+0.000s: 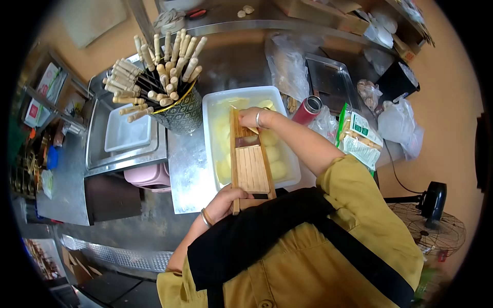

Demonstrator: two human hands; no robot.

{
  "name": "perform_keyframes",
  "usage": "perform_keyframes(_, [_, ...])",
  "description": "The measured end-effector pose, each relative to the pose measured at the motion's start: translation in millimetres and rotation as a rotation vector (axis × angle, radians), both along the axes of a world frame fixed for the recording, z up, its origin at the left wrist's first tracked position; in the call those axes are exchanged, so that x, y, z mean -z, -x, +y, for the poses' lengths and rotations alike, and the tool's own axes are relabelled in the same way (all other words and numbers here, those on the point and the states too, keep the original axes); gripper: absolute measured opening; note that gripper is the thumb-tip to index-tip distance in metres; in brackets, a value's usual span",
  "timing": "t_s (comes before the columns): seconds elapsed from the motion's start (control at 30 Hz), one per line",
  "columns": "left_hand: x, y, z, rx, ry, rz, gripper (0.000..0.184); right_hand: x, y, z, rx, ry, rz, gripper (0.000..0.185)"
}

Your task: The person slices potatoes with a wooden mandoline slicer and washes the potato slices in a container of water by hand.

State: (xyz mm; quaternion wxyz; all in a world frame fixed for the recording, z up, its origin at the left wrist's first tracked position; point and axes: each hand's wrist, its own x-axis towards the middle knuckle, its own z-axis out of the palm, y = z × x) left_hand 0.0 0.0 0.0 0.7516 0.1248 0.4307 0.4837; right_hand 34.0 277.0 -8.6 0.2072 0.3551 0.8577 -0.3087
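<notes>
A wooden slicer board [250, 164] slants across a white tub [208, 133] that holds peeled potatoes [278, 170] and pale slices in liquid. My left hand [226, 200] is closed round the board's lower end, near my body. At the upper part of the board, my right hand [250, 117] lies over the slicing area with its fingers bent. A bit of yellow potato shows at its edge, but most of what is under the palm is hidden.
Left of the tub stands a patterned bucket [182, 114] of wooden-handled skewers, beside a sink [160, 149] with a white basin [127, 131]. On the right are a red bottle [307, 110], a green-white package [359, 137], a metal tray [332, 82], plastic bags [400, 123] and a fan [431, 220].
</notes>
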Motion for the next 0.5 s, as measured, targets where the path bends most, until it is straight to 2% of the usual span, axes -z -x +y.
perform_keyframes(0.07, [-4,9,-3,-0.035,0.045,-0.105,0.033,8,-6,6,0.243,0.309,0.243,0.017])
perform_keyframes(0.1, [-7,-3,2,-0.024,0.051,-0.095,0.033,12,-29,17,0.254,0.314,0.253,0.017])
perform_keyframes(0.17, [-4,-4,1,-0.08,0.063,-0.265,0.026,31,-52,28,0.56,0.714,0.395,0.014])
perform_keyframes(0.2, [-7,-2,2,-0.069,0.067,-0.244,0.026,44,-56,30,0.657,0.806,0.562,0.013])
perform_keyframes(0.3, [-14,-9,3,-0.12,0.116,-0.274,0.025,66,-64,31,0.589,0.741,0.633,0.019])
perform_keyframes(0.33, [-15,-11,4,-0.125,0.111,-0.261,0.025,42,-69,18,0.307,0.302,0.457,0.019])
perform_keyframes(0.37, [-16,-11,4,-0.129,0.107,-0.243,0.025,45,-70,10,0.317,0.312,0.471,0.019])
perform_keyframes(0.43, [-21,-8,2,-0.143,0.113,-0.223,0.027,57,-74,2,0.32,0.253,0.779,0.018])
perform_keyframes(0.47, [-23,-7,0,-0.165,0.111,-0.221,0.028,61,-78,4,0.435,0.512,0.909,0.019])
perform_keyframes(0.5, [-25,-5,-2,-0.158,0.121,-0.211,0.028,57,-88,1,0.446,0.52,0.917,0.019])
